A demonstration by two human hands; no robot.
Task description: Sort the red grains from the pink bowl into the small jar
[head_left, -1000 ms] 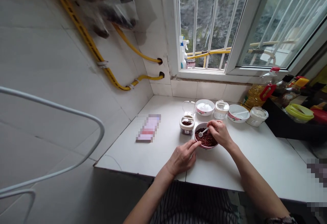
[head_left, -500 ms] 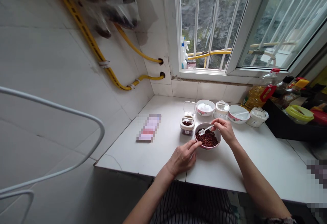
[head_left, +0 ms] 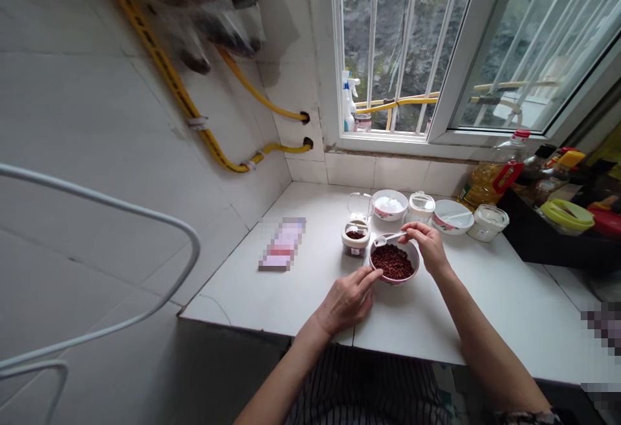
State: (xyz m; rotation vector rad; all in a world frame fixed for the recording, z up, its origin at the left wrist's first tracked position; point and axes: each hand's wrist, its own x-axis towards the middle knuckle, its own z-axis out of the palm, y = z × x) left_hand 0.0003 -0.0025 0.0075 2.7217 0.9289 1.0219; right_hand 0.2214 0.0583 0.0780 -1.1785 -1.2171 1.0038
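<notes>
A white bowl with a pink pattern (head_left: 398, 281) stands on the counter, holding dark red-brown dried bits (head_left: 392, 262) that look like peppercorns. My left hand (head_left: 345, 297) grips the bowl's near left rim between thumb and fingers. Pinched in my right hand (head_left: 425, 244) is a small white spoon (head_left: 392, 237); its scoop hangs over the bowl's far left side, above the contents. Just left of the bowl, a small clear seasoning jar (head_left: 356, 247) with its lid (head_left: 360, 204) flipped up contains similar dark bits.
Behind the bowl stand a bowl of white powder (head_left: 389, 205), a lidded jar (head_left: 421, 207), another bowl (head_left: 453, 218) with a white spoon, and a second lidded jar (head_left: 491, 223). An oil bottle (head_left: 495, 173) is at right. A blurred pinkish item (head_left: 284, 244) lies left on the white counter (head_left: 233, 289).
The spoon has risen from the dark bits toward the bowl's far rim and now lies more level. My right hand has shifted up slightly; my left hand stays on the bowl.
</notes>
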